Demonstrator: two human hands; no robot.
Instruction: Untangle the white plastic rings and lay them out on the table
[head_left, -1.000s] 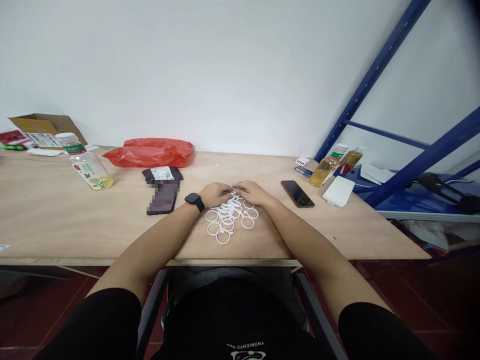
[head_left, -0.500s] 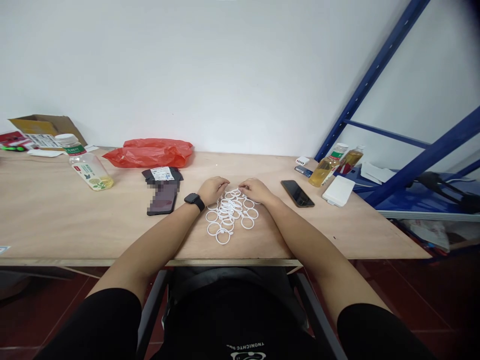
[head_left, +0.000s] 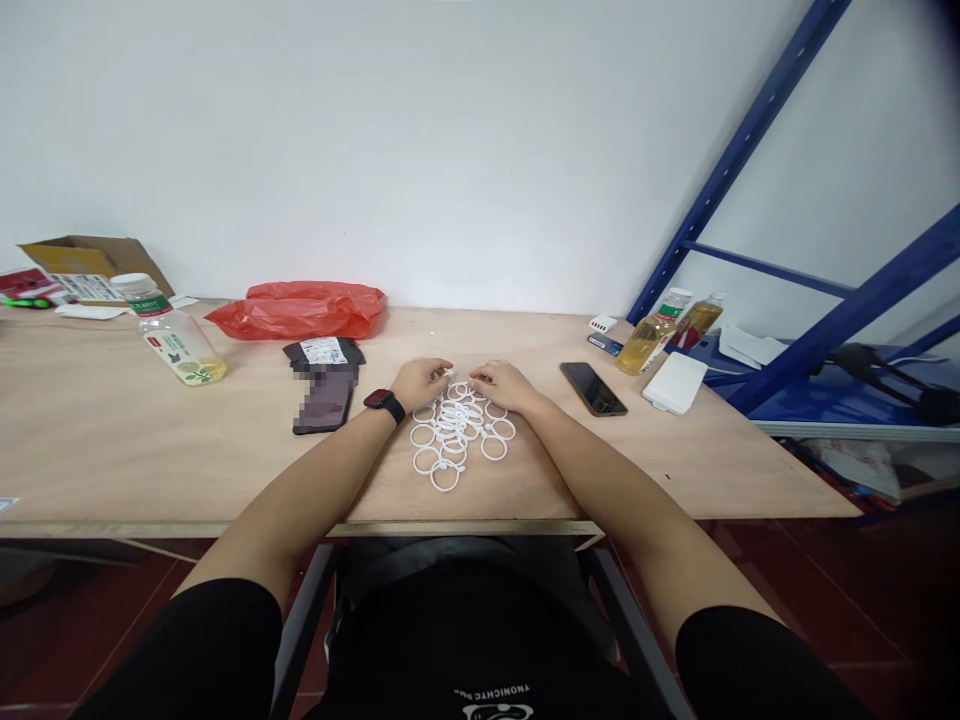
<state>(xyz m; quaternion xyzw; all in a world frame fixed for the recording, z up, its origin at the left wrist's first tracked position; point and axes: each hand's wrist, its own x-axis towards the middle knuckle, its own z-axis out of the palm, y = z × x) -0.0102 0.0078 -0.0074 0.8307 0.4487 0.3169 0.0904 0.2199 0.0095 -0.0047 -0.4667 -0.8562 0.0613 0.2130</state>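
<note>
A loose pile of thin white plastic rings (head_left: 453, 428), several of them overlapping, lies on the table in front of me. Small knobs show on some of the rings. At the pile's far left edge is my left hand (head_left: 421, 381), its fingers curled into a pinch with a bit of white at the tips. My right hand (head_left: 504, 384) faces it from the far right edge, thumb and fingers closed at a ring there. The fingers partly cover what each hand pinches. A black watch (head_left: 385, 403) is on my left wrist.
Left of the rings lie a dark phone-like object (head_left: 334, 400), a black packet (head_left: 324, 352) and a red plastic bag (head_left: 300, 311). A bottle (head_left: 180, 340) stands farther left. On the right are a phone (head_left: 593, 388), a white case (head_left: 675, 382) and another bottle (head_left: 651, 335).
Both hands have shifted slightly left, and my right fingertips have come a little nearer to the rings. The watch face now shows red. The rest of the pile looks the same.
</note>
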